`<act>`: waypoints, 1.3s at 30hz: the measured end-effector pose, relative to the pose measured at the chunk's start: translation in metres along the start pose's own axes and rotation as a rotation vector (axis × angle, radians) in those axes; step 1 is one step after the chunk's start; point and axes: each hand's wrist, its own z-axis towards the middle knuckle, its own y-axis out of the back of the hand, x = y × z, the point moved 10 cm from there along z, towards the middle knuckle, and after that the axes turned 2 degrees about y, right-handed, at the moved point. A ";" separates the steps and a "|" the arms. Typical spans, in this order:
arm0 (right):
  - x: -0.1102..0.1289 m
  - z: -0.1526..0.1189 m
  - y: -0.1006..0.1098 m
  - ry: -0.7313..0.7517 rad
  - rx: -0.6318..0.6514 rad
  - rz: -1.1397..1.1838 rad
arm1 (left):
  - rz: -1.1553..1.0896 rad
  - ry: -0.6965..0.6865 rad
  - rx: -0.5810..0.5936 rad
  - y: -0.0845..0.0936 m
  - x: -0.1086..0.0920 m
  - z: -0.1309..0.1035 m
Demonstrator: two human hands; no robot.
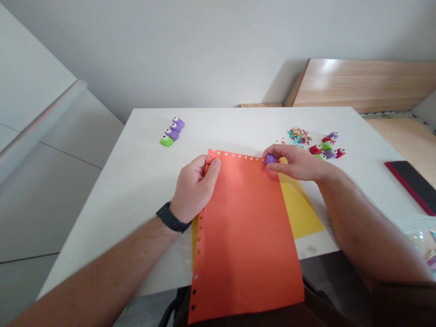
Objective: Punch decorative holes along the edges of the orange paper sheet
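Observation:
An orange sheet with star-shaped holes along its top and left edges hangs over the table's front edge. My left hand pinches its top left corner, thumb on top. At the top right corner my right hand has its fingers closed round a purple punch, which sits on the sheet's edge beside the last star holes. A yellow sheet lies partly under the orange one and shows on its right side and a little on its left.
Purple and green punches stand in a row at the back left. A pile of small colourful cut-outs and several more punches lie at the back right. A black and red object is at the right edge of the white table.

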 end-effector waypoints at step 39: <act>-0.011 -0.003 0.008 -0.072 0.019 -0.039 | -0.004 0.002 -0.016 0.002 -0.002 0.000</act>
